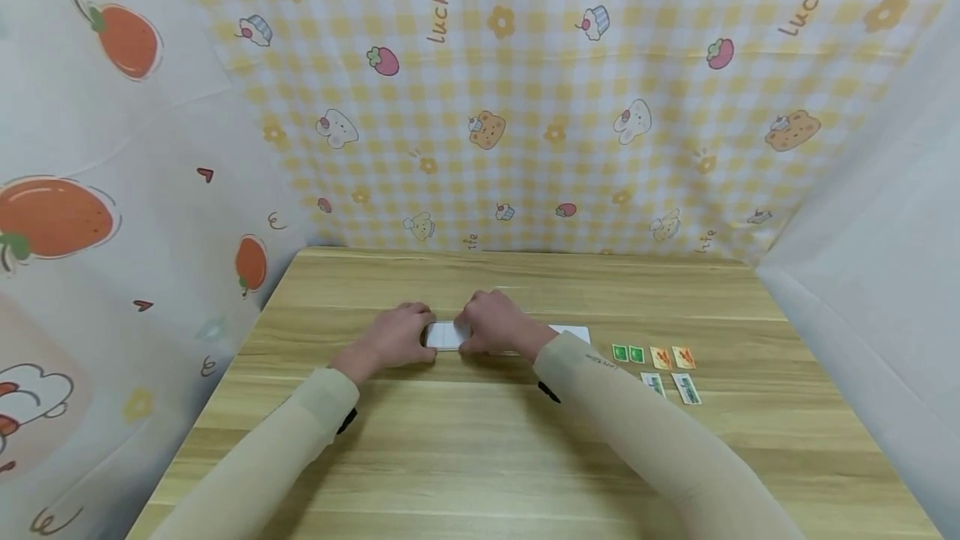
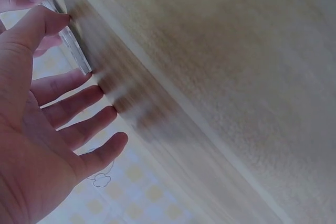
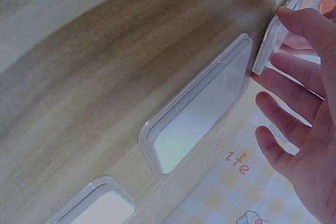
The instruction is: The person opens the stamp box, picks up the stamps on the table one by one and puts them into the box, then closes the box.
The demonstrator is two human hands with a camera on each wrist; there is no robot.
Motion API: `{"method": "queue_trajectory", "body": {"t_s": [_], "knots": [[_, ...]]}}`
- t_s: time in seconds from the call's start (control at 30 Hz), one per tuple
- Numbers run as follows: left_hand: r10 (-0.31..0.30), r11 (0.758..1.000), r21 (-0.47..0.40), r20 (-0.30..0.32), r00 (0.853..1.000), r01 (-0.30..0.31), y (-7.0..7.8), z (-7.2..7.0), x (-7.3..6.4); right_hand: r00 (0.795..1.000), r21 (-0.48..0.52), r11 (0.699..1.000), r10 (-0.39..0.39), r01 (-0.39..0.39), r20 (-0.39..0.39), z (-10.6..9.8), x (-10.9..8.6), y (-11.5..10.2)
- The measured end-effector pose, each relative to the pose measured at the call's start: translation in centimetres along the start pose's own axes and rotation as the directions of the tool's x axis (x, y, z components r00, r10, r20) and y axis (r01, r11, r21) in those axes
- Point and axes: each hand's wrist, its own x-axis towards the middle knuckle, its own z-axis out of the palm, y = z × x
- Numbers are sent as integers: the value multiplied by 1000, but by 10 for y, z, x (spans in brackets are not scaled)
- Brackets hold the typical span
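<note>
A flat white rectangular case with a clear plastic rim lies between my two hands near the middle of the table. My left hand grips its left end, thumb on the near edge and fingers toward the far side. From the other end, my right hand holds the same case, its thumb also along the near edge. In the left wrist view, the clear edge shows between thumb and index finger, while the other fingers spread loosely. A second, similar case lies just beside my right hand.
Past the right wrist sits another white case, partly covered by the forearm. Farther right lie small stamp-like pieces: two green ones, two orange ones and two pale ones. A checked curtain hangs behind the wooden table.
</note>
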Motion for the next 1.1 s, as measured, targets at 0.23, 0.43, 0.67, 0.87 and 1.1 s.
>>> {"method": "queue_trajectory", "body": {"t_s": [0.23, 0.43, 0.67, 0.87, 1.1], "knots": [[18, 999, -26, -10, 1000, -18, -2, -1, 1, 1000, 39, 999, -10, 9, 25, -3, 1, 1], [13, 997, -81, -1, 1000, -13, -6, -4, 2, 1000, 83, 996, 9, -11, 28, 0, 2, 1], [-10, 993, -116, 15, 1000, 12, -8, -4, 5, 997, 57, 997, 54, -56, 50, 1, 2, -1], [-4, 994, -111, 13, 1000, 6, -7, -2, 4, 997, 32, 998, 49, -51, 67, -3, 1, -3], [16, 996, -83, -3, 1000, -16, -7, -3, 2, 998, 31, 999, 24, -25, 50, -4, 3, -4]]}}
